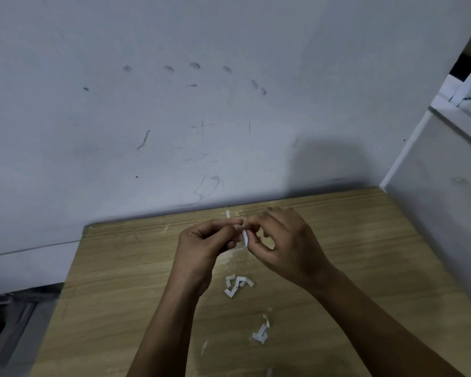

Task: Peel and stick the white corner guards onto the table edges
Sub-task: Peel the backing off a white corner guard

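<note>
Filling the far half of the view is a scuffed white wall (pixel 201 104), standing behind both hands, and a white cabinet (pixel 441 186) is rising to the right of the right-hand fingers. Spreading below the fingers is the wooden table (pixel 120 295), its far edge lying against the wall just beyond the fingertips.

Reaching in from the near side, the left hand (pixel 201 246) and the right hand (pixel 283 240) are meeting above the far part of the table. Both are curling their fingers inward, fingertips nearly touching each other. Between them they are pinching a small white guard (pixel 245 238), which is hanging down as a narrow strip from the fingertips; whether its backing is coming off cannot be told.

Lying on the table just nearer than the fingers, between the two wrists, is a cluster of guards (pixel 237 287), bent into angled shapes and touching one another. Farther toward the viewer, well apart from the fingers, another bent white piece (pixel 261 333) is lying beside the right forearm, and a thin white sliver (pixel 204 346) is lying to its left.
</note>
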Motion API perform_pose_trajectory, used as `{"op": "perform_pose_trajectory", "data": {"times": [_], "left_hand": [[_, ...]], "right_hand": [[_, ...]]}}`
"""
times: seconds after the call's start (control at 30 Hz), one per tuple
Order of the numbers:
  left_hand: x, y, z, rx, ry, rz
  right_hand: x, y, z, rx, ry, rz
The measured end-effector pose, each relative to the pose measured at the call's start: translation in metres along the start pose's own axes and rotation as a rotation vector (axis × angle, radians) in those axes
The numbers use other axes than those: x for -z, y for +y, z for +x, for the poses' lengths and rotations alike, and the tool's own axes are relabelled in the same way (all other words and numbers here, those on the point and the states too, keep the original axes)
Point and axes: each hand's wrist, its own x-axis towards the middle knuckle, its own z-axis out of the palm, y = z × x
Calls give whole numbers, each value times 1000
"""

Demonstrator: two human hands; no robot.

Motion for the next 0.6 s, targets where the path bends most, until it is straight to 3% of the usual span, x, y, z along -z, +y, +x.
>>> {"op": "perform_pose_trajectory", "data": {"times": [0.23,0.37,0.6], "left_hand": [[-3,3,-5,-43,30,-11],[-1,7,-8,-103,-2,103],[-1,10,-11,-120,-84,153]], "right_hand": [[10,-4,0,-131,-42,298],[20,-1,5,-101,-109,281],[37,12,20,-42,-421,224]]}}
